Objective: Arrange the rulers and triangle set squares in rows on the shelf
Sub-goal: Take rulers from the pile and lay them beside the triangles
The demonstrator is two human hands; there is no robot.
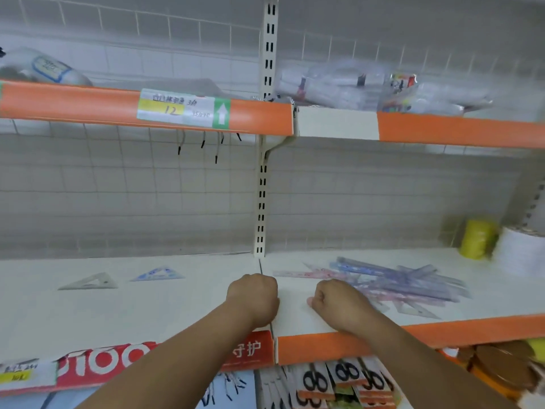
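Two set squares lie apart on the left half of the white shelf (147,314): a clear one (88,281) and a blue-printed one (159,274). On the right half a loose pile of pink and blue rulers (398,281) and clear set squares (415,309) lies crosswise. My left hand (253,296) rests on the shelf near the middle seam, fingers curled into a fist, nothing visible in it. My right hand (333,302) sits beside it, also curled, at the left edge of the pile; whether it holds a ruler is hidden.
A yellow spool (477,239) and a white roll (522,255) stand at the back right. The upper shelf (88,104) carries plastic-wrapped packs (368,87). Metal hooks (203,143) hang under it. Scissors packs (339,382) hang below the shelf front.
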